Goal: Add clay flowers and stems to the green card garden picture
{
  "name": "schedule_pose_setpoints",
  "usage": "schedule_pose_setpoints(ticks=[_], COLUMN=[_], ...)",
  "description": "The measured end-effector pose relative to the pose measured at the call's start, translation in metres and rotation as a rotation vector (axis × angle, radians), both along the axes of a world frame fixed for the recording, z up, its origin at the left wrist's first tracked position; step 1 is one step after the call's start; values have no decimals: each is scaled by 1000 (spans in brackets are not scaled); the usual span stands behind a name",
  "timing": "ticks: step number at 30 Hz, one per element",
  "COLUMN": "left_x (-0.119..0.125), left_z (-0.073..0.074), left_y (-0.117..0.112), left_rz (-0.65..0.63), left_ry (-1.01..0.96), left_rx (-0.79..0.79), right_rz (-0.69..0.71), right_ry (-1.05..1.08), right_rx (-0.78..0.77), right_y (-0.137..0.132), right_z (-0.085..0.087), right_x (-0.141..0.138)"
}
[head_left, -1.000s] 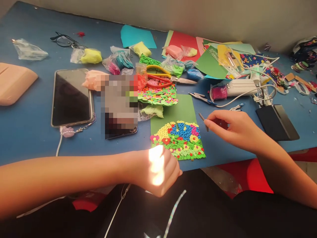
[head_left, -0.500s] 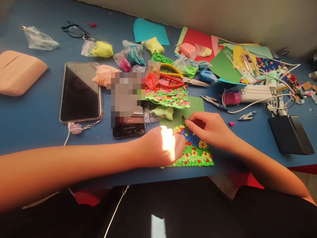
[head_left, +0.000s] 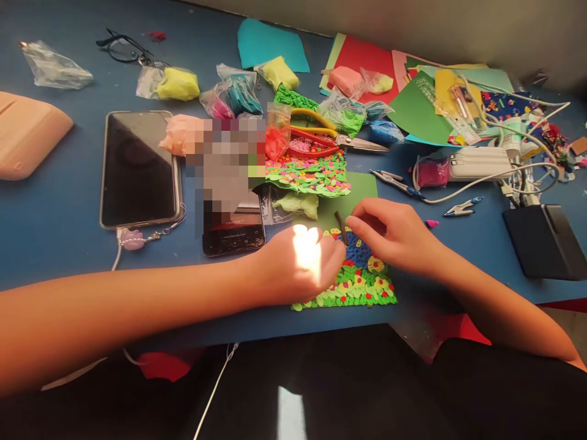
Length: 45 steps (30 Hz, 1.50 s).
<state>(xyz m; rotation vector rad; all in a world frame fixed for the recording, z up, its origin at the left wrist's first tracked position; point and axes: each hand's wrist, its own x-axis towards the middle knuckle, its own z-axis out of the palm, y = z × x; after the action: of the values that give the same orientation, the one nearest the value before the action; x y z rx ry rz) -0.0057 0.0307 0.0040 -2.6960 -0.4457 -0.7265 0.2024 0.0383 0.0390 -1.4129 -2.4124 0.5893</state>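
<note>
A thin dark brown strip [head_left: 340, 226], seemingly clay, stands out above the fingertips of my left hand [head_left: 305, 263]. That hand is closed in a pinch at the strip's lower end; its inner fingers are hidden and sunlight glares on its back. Just right of the strip is my right hand [head_left: 394, 238], fingers curved and slightly apart, holding nothing visible. Beneath both hands lies a green card [head_left: 362, 186]. Its lower part carries a picture of small clay pieces [head_left: 367, 287]: green and yellow leaves, red dots, flowers and a blue patch.
Behind the card lie a second clay picture [head_left: 316, 174], scissors [head_left: 362, 145] and bagged clay [head_left: 178, 84]. Two phones, one a dark phone [head_left: 140, 171], are at left. Compasses [head_left: 394, 182], a white power bank [head_left: 479, 164], cables and a black box [head_left: 543, 241] are at right.
My right fingertips have come off the brown strip and moved slightly right. More of the strip now shows, beside my left fingers. The whole view has shifted a little.
</note>
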Motion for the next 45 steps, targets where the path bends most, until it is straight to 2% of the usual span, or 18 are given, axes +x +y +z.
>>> schedule_pose_setpoints(ticks=[5,9,11,17,23,27,31,36,41,45], left_x=[5,7,8,9,10,12,13,12,11,11], left_z=[5,5,5,4,4,3,3,6,3,0], left_y=[1,2,2,5,9,12,13,10,8,6], left_rz=[34,34,27,12,8,44,63,34,42,48], left_ry=[50,105,98,92,82,104,113,111,103,71], left_rx=[-115,-195,-191,-159,-140,-192,-199,-151,-172,-163], right_rz=[166,328,359,330,289,272,283,329,233,126], right_ry=[-46,-36,-37,-5,12,35,78,27,94,57], right_rx=[192,257,284,236,188,159,216,310,164,84], right_y=[10,18,21,25,27,27,25,22,23,25], right_z=[6,-6,-13,-23,-23,-22,-24,-25,-23,-20], right_x=[20,25,25,28,28,29,29,27,21,13])
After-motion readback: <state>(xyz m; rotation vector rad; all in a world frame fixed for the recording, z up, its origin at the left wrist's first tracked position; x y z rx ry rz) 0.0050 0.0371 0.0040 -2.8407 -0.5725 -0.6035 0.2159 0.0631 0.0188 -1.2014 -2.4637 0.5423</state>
